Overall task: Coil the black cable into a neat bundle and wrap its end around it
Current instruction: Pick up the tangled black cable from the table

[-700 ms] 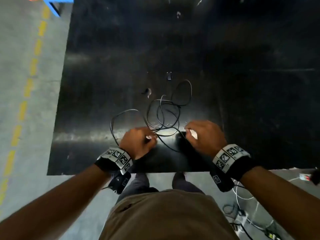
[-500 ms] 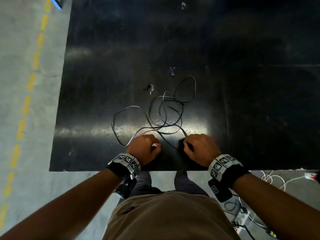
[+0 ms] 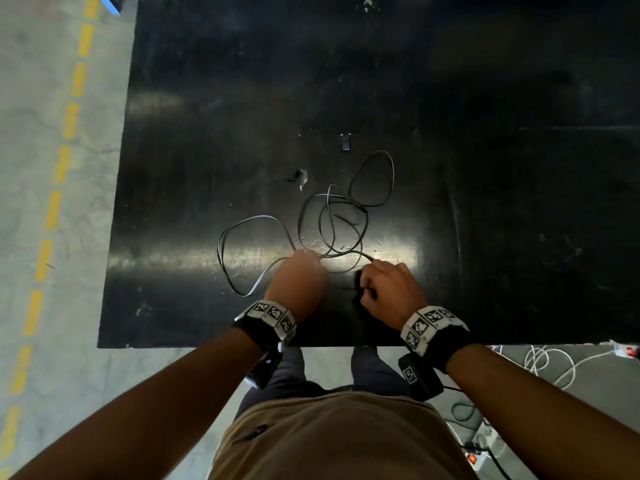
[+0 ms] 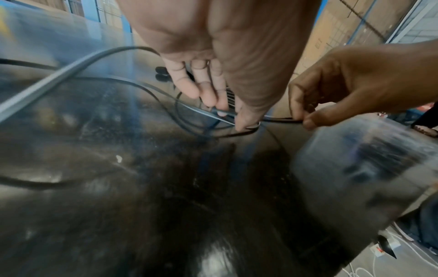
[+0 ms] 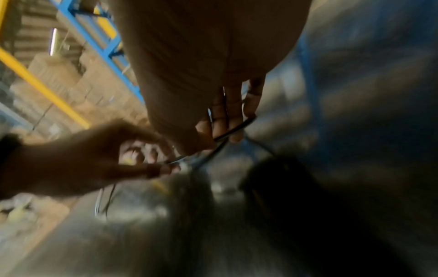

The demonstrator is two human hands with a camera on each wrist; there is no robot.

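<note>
A thin black cable lies in loose tangled loops on the black table, just beyond both hands. My left hand sits at the near edge of the loops, and in the left wrist view its fingertips pinch a strand of the cable. My right hand is close beside it to the right and pinches the cable between thumb and forefinger. The right wrist view is blurred but shows the strand crossing my right fingers. The cable's ends are not clear to me.
Two small dark bits lie on the table beyond the loops. The table's near edge runs just behind my wrists. White cords and a power strip lie on the floor at the right; yellow dashes mark the floor at the left.
Both hands came nearer the table's near edge, drawing the cable with them; then the left hand reached forward into the loops. The two hands now stand closer together.
</note>
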